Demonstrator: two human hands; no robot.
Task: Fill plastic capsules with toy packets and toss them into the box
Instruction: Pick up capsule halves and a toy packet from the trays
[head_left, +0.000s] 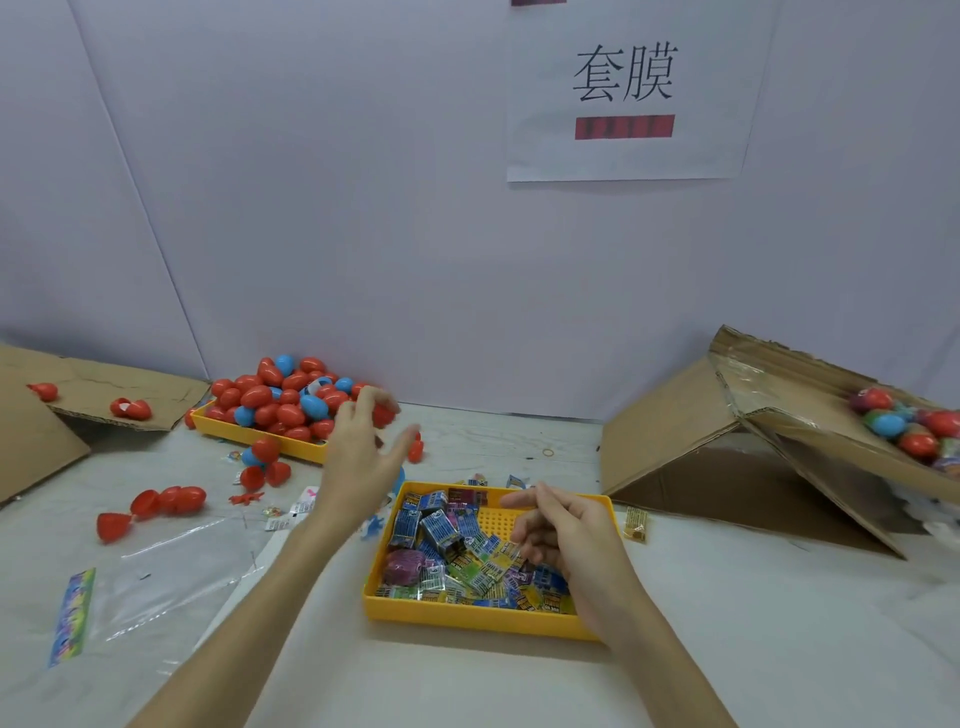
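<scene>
A yellow tray (249, 432) at the back left is heaped with red and blue egg-shaped capsules (280, 395). My left hand (358, 452) is at the tray's right end, its fingers closed on a red capsule (384, 414). In front of me a second yellow tray (467, 618) holds several colourful toy packets (447, 535). My right hand (561, 530) hovers over the right side of that tray, fingers curled and pinched on a packet (506, 553). The cardboard box (810, 374) at the right lies tilted, with filled capsules (909, 426) inside.
Loose red capsule halves (156, 506) and small toy bits lie on the table left of my left arm. Clear plastic bags (156, 577) lie at the front left. A flattened cardboard box (93, 389) sits at the far left. A paper sign (623, 88) hangs on the wall.
</scene>
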